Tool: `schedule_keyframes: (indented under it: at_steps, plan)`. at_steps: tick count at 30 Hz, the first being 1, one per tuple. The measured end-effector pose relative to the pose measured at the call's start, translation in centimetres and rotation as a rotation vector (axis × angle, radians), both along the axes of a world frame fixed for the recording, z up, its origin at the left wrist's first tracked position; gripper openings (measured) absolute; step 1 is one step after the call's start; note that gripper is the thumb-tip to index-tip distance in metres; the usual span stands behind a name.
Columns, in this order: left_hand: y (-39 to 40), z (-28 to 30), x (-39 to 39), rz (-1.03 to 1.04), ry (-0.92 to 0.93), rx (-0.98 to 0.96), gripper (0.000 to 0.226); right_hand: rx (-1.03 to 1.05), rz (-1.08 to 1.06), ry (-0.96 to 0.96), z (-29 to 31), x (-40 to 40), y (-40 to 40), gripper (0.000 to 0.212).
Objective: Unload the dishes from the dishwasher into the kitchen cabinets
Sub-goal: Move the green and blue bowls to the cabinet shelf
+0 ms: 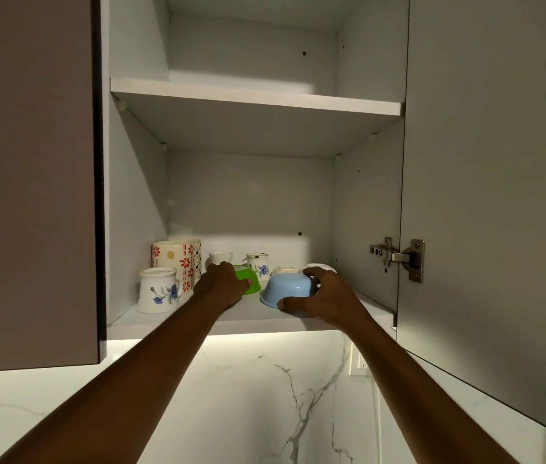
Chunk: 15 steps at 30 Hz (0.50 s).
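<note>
Head view: the right hand (318,296) has its grip curled round the blue bowl (288,289), thumb at the near rim, fingers over the far side. The bowl is upside down, tipped a little, near the front edge of the bottom shelf (258,314), right of centre. The left hand (223,283) grips the green bowl (248,279), also upside down, just left of the blue one and a little further back. Each bowl sits right under its own hand, so I'd judge both are being set down; letting go is what remains. Mugs (159,289) stand toward the shelf's left edge and back. The upper shelf (255,102) shows no dishes.
</note>
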<state>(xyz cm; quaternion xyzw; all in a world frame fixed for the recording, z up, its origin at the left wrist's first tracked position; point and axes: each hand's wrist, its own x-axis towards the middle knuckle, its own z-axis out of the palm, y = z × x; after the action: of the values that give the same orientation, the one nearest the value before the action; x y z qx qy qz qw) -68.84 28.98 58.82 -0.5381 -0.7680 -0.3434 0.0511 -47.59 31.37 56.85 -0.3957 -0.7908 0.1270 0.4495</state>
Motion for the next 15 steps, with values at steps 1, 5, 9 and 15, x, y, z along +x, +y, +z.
schedule_keyframes:
  at_steps: [1, 5, 9, 15]
  plan:
    - [-0.1, -0.1, -0.1, -0.003, -0.015, 0.011, 0.061, 0.003, -0.004, 0.0, 0.0, 0.0, 0.0, 0.072]
    - [-0.7, -0.2, -0.1, -0.053, -0.066, 0.033, 0.068, 0.012, -0.016, -0.006, 0.0, 0.0, -0.3, 0.075]
    - [-1.6, -0.2, 0.0, -0.066, -0.064, 0.034, 0.081, 0.015, -0.011, -0.023, 0.0, 0.1, -0.7, 0.078]
    - [-3.3, -0.3, -0.1, -0.104, -0.114, 0.035, 0.08, -0.027, 0.018, -0.021, 0.2, 0.5, -1.7, 0.081]
